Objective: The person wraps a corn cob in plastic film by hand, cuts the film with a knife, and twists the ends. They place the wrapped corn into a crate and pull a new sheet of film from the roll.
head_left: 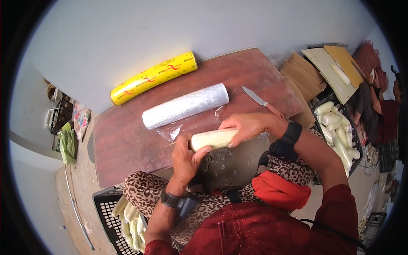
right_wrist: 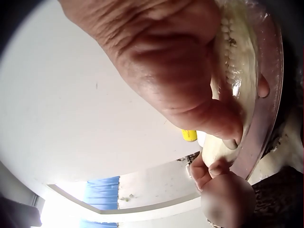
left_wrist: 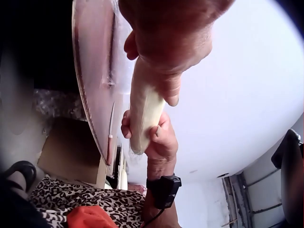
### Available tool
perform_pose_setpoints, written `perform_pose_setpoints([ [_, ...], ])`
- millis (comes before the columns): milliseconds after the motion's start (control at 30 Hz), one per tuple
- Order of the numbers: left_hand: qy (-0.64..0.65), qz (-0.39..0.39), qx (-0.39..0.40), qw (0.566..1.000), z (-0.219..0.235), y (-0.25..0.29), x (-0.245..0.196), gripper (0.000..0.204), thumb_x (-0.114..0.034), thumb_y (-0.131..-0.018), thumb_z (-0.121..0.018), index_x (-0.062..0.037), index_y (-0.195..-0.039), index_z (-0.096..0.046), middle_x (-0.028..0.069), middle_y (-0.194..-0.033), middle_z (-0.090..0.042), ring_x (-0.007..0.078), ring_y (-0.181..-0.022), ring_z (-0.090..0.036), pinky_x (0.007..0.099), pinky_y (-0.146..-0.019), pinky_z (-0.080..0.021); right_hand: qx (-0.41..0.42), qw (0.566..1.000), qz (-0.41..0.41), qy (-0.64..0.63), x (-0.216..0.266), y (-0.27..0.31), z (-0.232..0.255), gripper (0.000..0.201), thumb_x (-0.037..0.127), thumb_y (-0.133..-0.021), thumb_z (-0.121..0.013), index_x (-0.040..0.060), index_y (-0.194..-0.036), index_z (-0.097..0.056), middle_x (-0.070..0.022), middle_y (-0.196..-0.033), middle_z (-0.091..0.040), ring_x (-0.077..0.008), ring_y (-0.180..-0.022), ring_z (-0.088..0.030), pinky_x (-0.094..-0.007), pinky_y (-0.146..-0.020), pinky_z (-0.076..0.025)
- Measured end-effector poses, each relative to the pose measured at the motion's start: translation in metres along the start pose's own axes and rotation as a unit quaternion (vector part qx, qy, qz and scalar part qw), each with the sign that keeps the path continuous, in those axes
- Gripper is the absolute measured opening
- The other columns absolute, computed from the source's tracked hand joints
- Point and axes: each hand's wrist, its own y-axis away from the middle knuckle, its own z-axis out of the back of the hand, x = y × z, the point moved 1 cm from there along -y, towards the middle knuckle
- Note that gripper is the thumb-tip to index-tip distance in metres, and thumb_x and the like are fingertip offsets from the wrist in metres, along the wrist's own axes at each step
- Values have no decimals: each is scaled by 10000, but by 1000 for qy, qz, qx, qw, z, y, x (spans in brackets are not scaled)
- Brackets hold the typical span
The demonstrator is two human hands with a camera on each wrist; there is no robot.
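Note:
A pale cream, cob-like piece (head_left: 212, 139) lies crosswise at the near edge of a brown board (head_left: 127, 140). My left hand (head_left: 187, 155) grips its left end with the thumb over the top. My right hand (head_left: 250, 125) curls over its right end. In the left wrist view the left hand (left_wrist: 166, 38) and the right hand (left_wrist: 159, 140) hold the piece (left_wrist: 145, 109) from both ends. The right wrist view shows rows of kernels on the piece (right_wrist: 235, 57) under my right hand (right_wrist: 161, 61). A loose sheet of clear film (head_left: 178, 129) lies under it.
On the board lie a roll of cling film (head_left: 185, 106), its yellow box (head_left: 154, 78) and a knife (head_left: 262, 101). A crate of wrapped pale pieces (head_left: 338, 136) stands at the right, a black crate (head_left: 123, 216) at lower left, cardboard (head_left: 314, 72) behind. Another person (head_left: 378, 106) sits far right.

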Motion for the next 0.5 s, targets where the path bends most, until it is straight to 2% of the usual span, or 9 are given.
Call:
perform_pose_setpoints([
  [133, 40, 14, 38, 998, -5, -6, -2, 582, -409, -753, -797, 11, -1068, -543, 181, -902, -608, 296, -790, -615, 369, -696, -501, 11, 1000, -15, -15, -5, 3, 2, 582, 229, -758, -760, -57, -1226, -565, -106, -1072, -664, -155, -961, -615, -293, -822, -491],
  [233, 34, -10, 84, 996, -3, -12, -18, 595, -428, -745, -793, 11, -1065, -551, 194, -906, -607, 329, -818, -619, 394, -702, -502, 17, 999, -12, -34, -11, 2, 1, 583, 239, -754, -761, -61, -1215, -571, -116, -1051, -674, -164, -940, -626, -295, -810, -494],
  [333, -60, -61, 159, 984, 0, -20, -20, 620, -460, -742, -776, 18, -1069, -557, 208, -938, -614, 385, -817, -625, 428, -698, -507, 22, 1000, -9, -2, -10, 1, -3, 564, 235, -743, -761, -56, -1193, -587, -119, -1015, -686, -169, -911, -637, -298, -793, -497],
  [433, -142, -71, 276, 948, 1, -27, -28, 654, -488, -732, -761, 22, -1089, -560, 228, -954, -628, 432, -823, -623, 461, -696, -506, 36, 999, -20, 25, -9, 1, -6, 534, 235, -728, -760, -54, -1151, -608, -119, -975, -695, -172, -878, -645, -307, -763, -499],
  [500, -161, -46, 329, 929, -1, -32, -37, 703, -511, -699, -783, 15, -1117, -577, 227, -912, -645, 422, -856, -636, 448, -716, -510, 37, 998, -12, 43, -9, -2, -12, 501, 239, -719, -759, -54, -1103, -627, -126, -949, -696, -176, -849, -648, -316, -732, -499],
])
